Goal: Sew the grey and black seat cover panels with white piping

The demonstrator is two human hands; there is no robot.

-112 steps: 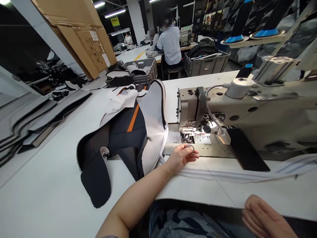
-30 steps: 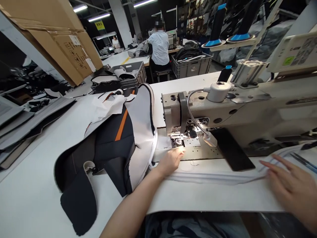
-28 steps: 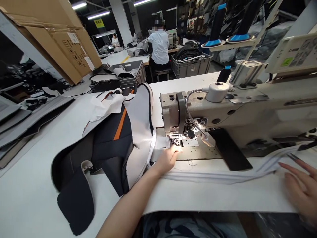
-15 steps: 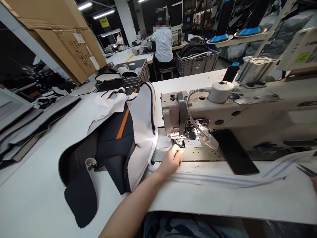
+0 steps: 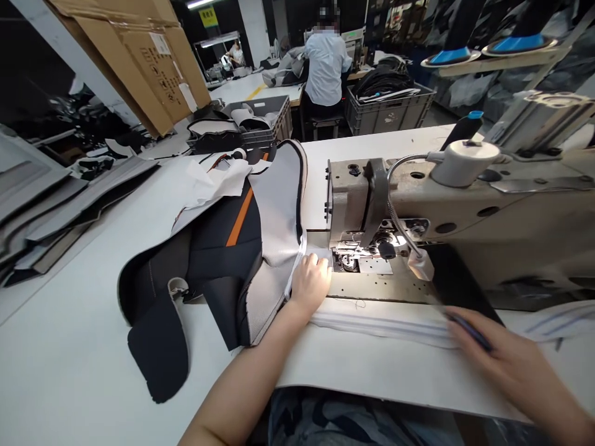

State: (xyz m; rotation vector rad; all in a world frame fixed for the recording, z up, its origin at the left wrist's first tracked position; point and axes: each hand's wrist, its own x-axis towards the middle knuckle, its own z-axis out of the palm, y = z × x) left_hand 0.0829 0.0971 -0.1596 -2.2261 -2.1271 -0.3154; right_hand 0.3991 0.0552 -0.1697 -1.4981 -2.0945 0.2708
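Observation:
My left hand [image 5: 312,282], its fingers curled down, rests on the left of the sewing machine's [image 5: 346,195] bed, left of the lit needle area. It touches the white strip [image 5: 297,263] along the edge of a black and grey padded fabric piece [image 5: 276,235] with an orange stripe. What its fingertips hold is hidden. My right hand [image 5: 497,350], blurred, is closed around a slim dark-handled pointed tool [image 5: 471,331] in front of the machine; the tip points left and up. Below it a blue-lined white band [image 5: 381,325] runs along the table.
A dark flat slab [image 5: 460,279] leans on the machine. Stacked fabric panels [image 5: 69,210] lie at left, near a cardboard box [image 5: 139,68]. Behind the table [image 5: 88,316] are grey crates [image 5: 390,114] and a person in a light shirt [image 5: 325,68], back turned. Thread cones stand upper right.
My left hand has moved left, from near the needle plate to the fabric's edge. My right hand has come in from the right edge with the dark tool. The view has shifted slightly.

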